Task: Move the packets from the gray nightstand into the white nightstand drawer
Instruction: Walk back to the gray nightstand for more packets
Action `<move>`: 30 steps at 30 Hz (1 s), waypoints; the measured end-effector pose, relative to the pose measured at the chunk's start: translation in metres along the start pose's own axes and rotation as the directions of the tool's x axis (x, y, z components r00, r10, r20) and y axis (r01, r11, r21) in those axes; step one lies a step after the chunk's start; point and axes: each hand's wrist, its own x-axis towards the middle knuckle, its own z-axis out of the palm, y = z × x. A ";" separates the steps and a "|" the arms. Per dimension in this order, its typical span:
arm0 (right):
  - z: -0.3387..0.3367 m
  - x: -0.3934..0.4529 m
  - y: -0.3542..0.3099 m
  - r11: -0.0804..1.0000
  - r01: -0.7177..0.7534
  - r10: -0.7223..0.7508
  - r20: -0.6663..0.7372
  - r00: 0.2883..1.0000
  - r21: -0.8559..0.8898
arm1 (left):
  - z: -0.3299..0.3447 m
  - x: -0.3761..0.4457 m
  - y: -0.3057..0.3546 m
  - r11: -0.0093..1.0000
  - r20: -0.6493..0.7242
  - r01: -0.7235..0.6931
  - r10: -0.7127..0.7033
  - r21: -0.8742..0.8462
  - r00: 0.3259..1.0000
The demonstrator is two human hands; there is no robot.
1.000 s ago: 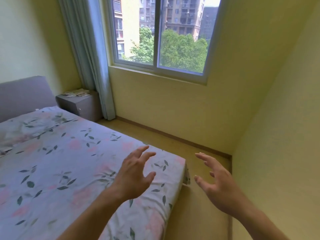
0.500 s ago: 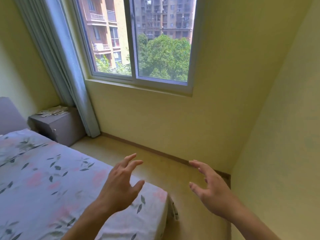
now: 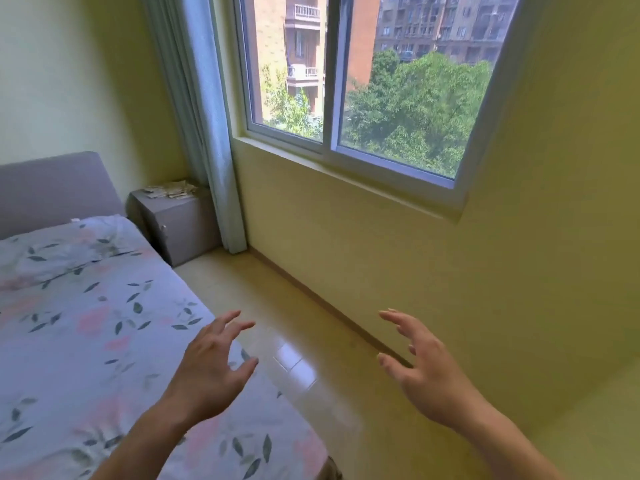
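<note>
Left hand (image 3: pixel 211 368): raised in the foreground over the near corner of the bed, back of the hand to the camera, fingers spread apart and loosely bent, holding nothing.
Right hand (image 3: pixel 427 370): raised level with the left, over the floor near the window wall, thumb and fingers apart, slightly curved, empty.
Hands to each other: well apart, palms turned partly inward, bare floor showing between.
Packets (image 3: pixel 170 190): loose pale heap lying on top of the gray nightstand, toward the back and the curtain side; count and print too small to tell.
Gray nightstand (image 3: pixel 176 225): in the far corner, between the headboard and the curtain, small knob on the front, front closed.
Distance to task things: both hands well apart from the packets and the nightstand.
Bed (image 3: pixel 86 327): floral cover with leaves and pink blooms, filling the lower left.
Headboard (image 3: pixel 52 190): gray, upholstered, against the left wall.
Curtain (image 3: pixel 204 123): pale blue-gray, hanging gathered at the left edge of the window, reaching the floor just beside the nightstand.
Window (image 3: pixel 363 84): sliding panes, trees and apartment blocks outside.
Floor (image 3: pixel 294 358): glossy, light tan, glare patch between the hands.
</note>
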 end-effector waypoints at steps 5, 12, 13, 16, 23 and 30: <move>-0.070 0.083 0.060 1.000 -0.021 0.021 -0.024 0.999 -0.002 | 0.051 0.113 0.063 0.998 0.018 -0.041 0.042 -0.054 0.999; -0.146 0.201 0.127 0.998 -0.060 0.061 -0.007 0.998 0.017 | 0.100 0.257 0.177 0.978 -0.004 -0.179 0.179 -0.108 0.984; -0.151 0.224 0.135 0.999 -0.044 0.044 0.008 0.999 0.019 | 0.106 0.277 0.186 0.978 -0.017 -0.176 0.175 -0.110 0.984; -0.162 0.301 0.161 0.999 0.022 -0.024 0.057 0.998 0.036 | 0.117 0.329 0.197 0.992 -0.071 -0.103 0.098 -0.075 0.993; -0.151 0.470 0.159 0.978 0.198 -0.209 0.249 0.946 0.065 | 0.098 0.391 0.168 0.982 -0.202 0.187 -0.190 -0.038 0.961; -0.075 0.596 0.070 0.885 0.446 -0.455 0.460 0.763 0.136 | 0.052 0.400 0.096 0.864 -0.346 0.498 -0.492 -0.080 0.799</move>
